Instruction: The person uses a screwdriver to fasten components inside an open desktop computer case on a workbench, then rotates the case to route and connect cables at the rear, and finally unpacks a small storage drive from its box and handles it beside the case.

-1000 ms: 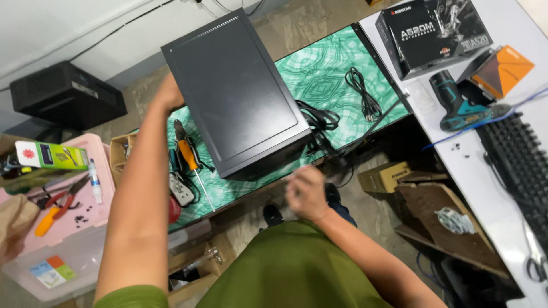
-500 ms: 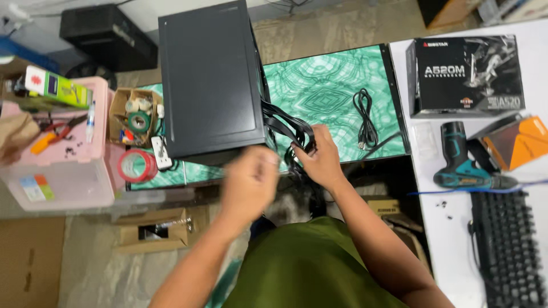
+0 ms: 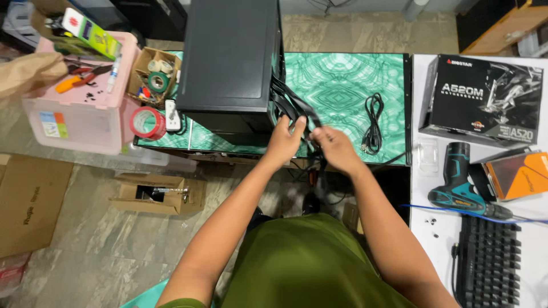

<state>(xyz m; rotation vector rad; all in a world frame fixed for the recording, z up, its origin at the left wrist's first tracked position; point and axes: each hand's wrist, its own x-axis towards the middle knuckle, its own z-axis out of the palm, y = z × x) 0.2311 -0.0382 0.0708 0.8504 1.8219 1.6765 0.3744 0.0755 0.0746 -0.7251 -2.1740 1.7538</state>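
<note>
Two bare hands meet at the near edge of the green patterned table (image 3: 342, 85), both on the same bundle of black cables (image 3: 294, 105). Left hand (image 3: 283, 140): fingers curled round the bundle from the left, grip closed on it. Right hand (image 3: 334, 149): fingers pinched shut on the bundle's near end, just beside the left hand, the two almost touching. The person wears a green shirt (image 3: 308, 262), nearest the camera.

Near left, on the stone floor: an open small cardboard box (image 3: 157, 194), and a flat larger cardboard box (image 3: 31, 199) at the left edge.

Near right, on a white table (image 3: 419, 228): a black keyboard (image 3: 491, 262), with a teal and black power screwdriver (image 3: 459, 185) just beyond it, and an orange box (image 3: 522, 174) to its right.

Mid distance: the cables run from the hands up to the right side of a black computer case (image 3: 228, 57), which lies on the left part of the green table. A coiled black cord (image 3: 374, 122) lies apart to the right of the hands. A red tape roll (image 3: 148, 122) sits at the table's left near corner.

Farther right: a black product box (image 3: 485, 97) on the white table.

Far left: a pink plastic bin (image 3: 80, 114) with tools on its lid, and a small cardboard box of tape rolls (image 3: 154, 74) beside the case.
</note>
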